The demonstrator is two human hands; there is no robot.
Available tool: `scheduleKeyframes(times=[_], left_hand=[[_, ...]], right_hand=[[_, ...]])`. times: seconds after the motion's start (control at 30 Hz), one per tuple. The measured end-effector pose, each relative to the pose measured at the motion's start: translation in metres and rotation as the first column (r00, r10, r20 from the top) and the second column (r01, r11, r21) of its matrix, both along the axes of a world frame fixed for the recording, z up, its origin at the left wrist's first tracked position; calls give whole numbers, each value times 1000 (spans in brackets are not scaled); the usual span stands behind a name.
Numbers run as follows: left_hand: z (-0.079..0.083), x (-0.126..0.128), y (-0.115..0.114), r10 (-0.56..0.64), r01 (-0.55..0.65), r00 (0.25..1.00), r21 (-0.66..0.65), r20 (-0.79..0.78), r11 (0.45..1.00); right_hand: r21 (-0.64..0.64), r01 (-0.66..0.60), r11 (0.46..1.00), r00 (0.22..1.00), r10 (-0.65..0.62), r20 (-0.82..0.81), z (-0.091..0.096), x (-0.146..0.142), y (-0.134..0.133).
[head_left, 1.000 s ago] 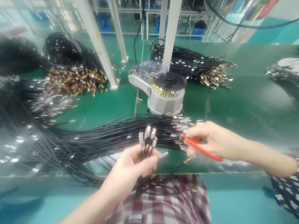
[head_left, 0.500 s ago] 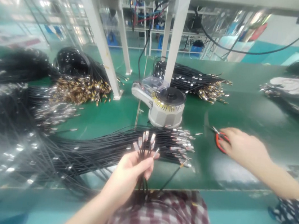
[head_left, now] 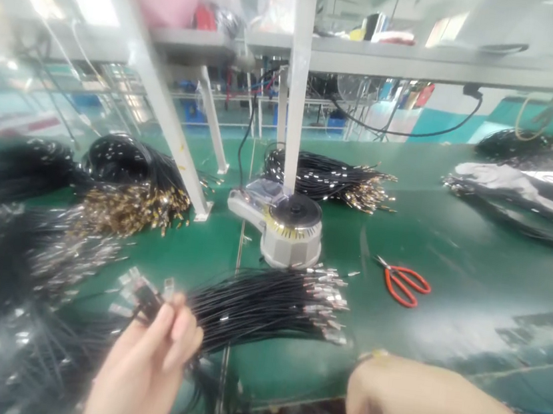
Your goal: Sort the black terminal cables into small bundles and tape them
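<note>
Fingers [head_left: 183, 338] of our left hand [head_left: 144, 359] pinch 1 cluster of cable ends [head_left: 142, 296], by the black bundle [head_left: 254, 305]; our right hand's [head_left: 386, 405] are curled, can't tell on what. Looks like we're at the holding step; next move calls for a firm pinch, ends aligned. Red-handled snips [head_left: 390, 271] lie unheld. Dispenser [head_left: 290, 246] and post [head_left: 297, 102] obstruct reaching past the bundle.

A factory workshop: bundled black cables [head_left: 259, 305] lie at six and nine o'clock on a long green bench [head_left: 414, 234], with red-handled cutters [head_left: 389, 272] at four o'clock and a metal-framed shelf [head_left: 394, 66] at one.
</note>
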State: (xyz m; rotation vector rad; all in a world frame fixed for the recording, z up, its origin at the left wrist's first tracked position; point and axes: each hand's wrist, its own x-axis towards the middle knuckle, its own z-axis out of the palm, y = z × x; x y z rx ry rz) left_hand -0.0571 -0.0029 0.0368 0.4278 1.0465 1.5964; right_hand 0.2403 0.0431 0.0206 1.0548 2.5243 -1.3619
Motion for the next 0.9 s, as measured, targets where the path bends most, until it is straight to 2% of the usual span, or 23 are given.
scheduleKeyframes(times=[0.03, 0.07, 0.1, 0.13, 0.17, 0.2, 0.27, 0.4, 0.53, 0.7, 0.9], left_hand=[[-3, 2, 1, -50, 50, 999, -23, 0, 998], [-6, 6, 1, -131, 131, 991, -66, 2, 989], [-11, 10, 1, -207, 207, 978, -102, 11, 973], [-15, 15, 0, -278, 279, 960, -128, 23, 952], [-20, 19, -1, -361, 364, 931, -127, 48, 923], [-23, 22, -1, -418, 424, 906, -127, 70, 897], [-28, 24, -3, -475, 483, 875, -123, 91, 867], [-34, 24, -3, -482, 490, 872, -113, 87, 865], [-38, 26, -3, -488, 499, 866, -106, 109, 860], [-42, 29, -1, -514, 525, 850, -101, 117, 845], [-40, 31, 0, -521, 532, 846, -125, 109, 838]], right_hand=[[44, 16, 999, 999, -14, -50, 6, -3, 8], [70, 92, 993, 990, -83, -118, 12, -7, 19], [41, 256, 966, 952, -244, -187, 17, -13, 32], [-58, 431, 901, 867, -430, -251, 20, -20, 46], [-204, 588, 783, 716, -621, -317, 22, -27, 60], [-253, 641, 725, 638, -686, -349, 21, -35, 73], [-325, 683, 654, 536, -751, -386, 16, -50, 93], [-452, 695, 558, 370, -818, -440, 6, -75, 109], [-491, 702, 516, 262, -828, -496, 14, -88, 108], [-443, 713, 544, 198, -762, -617, 27, -89, 102], [-413, 737, 535, 180, -744, -643, 9, -85, 104]])
